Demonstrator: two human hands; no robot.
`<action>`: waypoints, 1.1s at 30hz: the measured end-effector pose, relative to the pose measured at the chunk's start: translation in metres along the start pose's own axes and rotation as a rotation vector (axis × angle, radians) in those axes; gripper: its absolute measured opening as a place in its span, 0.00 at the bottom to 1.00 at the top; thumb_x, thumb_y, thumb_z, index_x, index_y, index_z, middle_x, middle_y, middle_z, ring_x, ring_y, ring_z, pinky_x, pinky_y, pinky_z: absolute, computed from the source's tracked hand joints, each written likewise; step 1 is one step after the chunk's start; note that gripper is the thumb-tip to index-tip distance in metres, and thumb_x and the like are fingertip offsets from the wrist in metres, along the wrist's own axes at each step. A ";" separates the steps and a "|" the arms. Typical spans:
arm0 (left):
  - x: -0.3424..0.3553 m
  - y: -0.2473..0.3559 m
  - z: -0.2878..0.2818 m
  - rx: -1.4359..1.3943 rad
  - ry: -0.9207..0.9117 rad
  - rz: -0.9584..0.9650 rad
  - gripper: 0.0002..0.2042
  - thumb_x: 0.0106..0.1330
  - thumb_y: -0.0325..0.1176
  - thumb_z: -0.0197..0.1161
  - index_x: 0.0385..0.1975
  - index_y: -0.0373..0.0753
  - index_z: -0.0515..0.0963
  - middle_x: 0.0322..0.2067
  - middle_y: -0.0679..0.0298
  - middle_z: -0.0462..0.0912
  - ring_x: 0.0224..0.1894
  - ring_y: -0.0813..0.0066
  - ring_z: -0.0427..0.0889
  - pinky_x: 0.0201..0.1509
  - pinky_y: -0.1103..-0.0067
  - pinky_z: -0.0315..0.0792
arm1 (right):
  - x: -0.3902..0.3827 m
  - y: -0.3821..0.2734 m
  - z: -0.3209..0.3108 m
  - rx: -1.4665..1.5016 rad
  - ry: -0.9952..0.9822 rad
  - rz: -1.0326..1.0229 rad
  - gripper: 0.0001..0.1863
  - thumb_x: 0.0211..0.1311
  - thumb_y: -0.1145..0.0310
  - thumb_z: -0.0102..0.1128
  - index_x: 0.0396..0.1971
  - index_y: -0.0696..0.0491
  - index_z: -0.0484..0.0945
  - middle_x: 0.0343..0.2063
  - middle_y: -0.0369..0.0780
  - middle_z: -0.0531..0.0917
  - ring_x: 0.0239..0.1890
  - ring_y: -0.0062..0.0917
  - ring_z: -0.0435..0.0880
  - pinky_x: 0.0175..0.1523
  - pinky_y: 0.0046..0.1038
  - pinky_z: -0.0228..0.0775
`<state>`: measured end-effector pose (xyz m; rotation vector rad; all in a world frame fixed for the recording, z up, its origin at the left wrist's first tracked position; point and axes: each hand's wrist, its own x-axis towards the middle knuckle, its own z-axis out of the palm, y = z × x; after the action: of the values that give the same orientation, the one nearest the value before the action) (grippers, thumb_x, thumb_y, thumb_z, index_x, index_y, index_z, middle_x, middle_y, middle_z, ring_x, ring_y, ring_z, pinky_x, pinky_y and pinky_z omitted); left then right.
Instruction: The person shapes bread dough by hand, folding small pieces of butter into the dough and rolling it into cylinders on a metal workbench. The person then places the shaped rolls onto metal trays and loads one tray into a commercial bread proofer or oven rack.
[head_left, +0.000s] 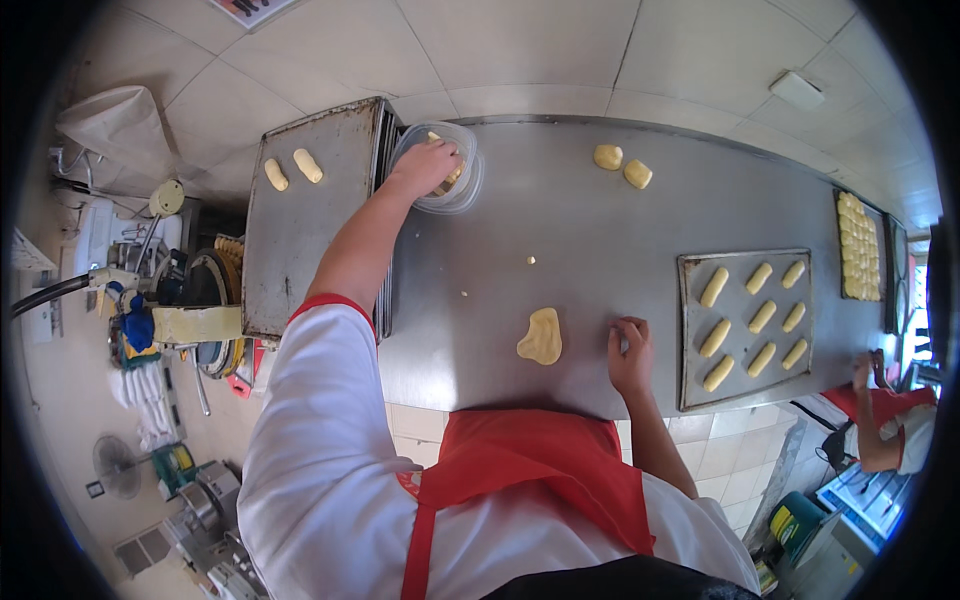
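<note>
The person's left hand (428, 168) is down inside a clear plastic tub (473, 172), and the fingertips are hidden, so I can't tell whether they are gripping anything. The right hand (630, 355) is by the front edge of the steel table (590, 250), fingers loosely curled, with a gap at the thumb and nothing seen in it. The flattened dough (541, 338) lies between the arms, close to the apron (530, 450), touched by neither hand.

The tub looks light, so a pull against its rim could drag or tip it. Too much filling on that thin, uneven piece might split it. A sleeve or apron leaning in could smear it, and the small scrap (531, 260) beyond it could get pressed in.

On the left, the tray stack (320, 250) stands right beside the tub and blocks sideways movement there; the left forearm crosses its near corner. On the right, the tray of nine rolls (738, 305) sits just past the right hand, its raised rim easy to knock. The best room is the middle, up toward the two dough lumps (607, 156) at the back.
</note>
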<state>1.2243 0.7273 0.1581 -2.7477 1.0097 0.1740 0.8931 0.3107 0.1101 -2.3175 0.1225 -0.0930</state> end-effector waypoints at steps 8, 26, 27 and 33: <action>-0.024 -0.015 -0.032 -0.323 0.128 0.034 0.10 0.63 0.26 0.67 0.44 0.38 0.82 0.44 0.54 0.86 0.46 0.51 0.87 0.51 0.61 0.80 | -0.075 -0.037 -0.007 0.009 0.105 0.065 0.07 0.68 0.77 0.60 0.42 0.58 0.85 0.47 0.46 0.84 0.49 0.38 0.85 0.50 0.35 0.80; -0.151 0.207 -0.070 -1.313 0.404 -0.460 0.17 0.68 0.37 0.75 0.52 0.36 0.84 0.35 0.62 0.89 0.35 0.73 0.85 0.44 0.77 0.80 | 0.046 -0.151 0.025 0.654 -0.138 -0.088 0.16 0.63 0.71 0.74 0.50 0.57 0.86 0.36 0.39 0.91 0.40 0.23 0.89 0.50 0.28 0.80; -0.154 0.206 -0.062 -1.148 0.470 -0.528 0.19 0.67 0.37 0.76 0.54 0.37 0.84 0.36 0.61 0.88 0.37 0.71 0.85 0.45 0.75 0.79 | 0.043 -0.140 0.025 0.531 -0.146 -0.131 0.15 0.63 0.70 0.74 0.49 0.55 0.86 0.36 0.39 0.91 0.40 0.26 0.89 0.49 0.29 0.81; -0.145 0.294 0.021 -0.547 0.524 -0.326 0.20 0.69 0.39 0.67 0.60 0.45 0.80 0.61 0.63 0.80 0.63 0.57 0.75 0.65 0.61 0.67 | 0.027 -0.034 0.067 -0.161 -0.317 -0.407 0.13 0.60 0.62 0.73 0.46 0.43 0.91 0.50 0.35 0.86 0.56 0.38 0.81 0.64 0.42 0.72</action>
<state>0.9221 0.6043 0.1186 -3.5224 0.6554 -0.4037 0.9290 0.3789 0.0903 -2.4534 -0.5189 0.0835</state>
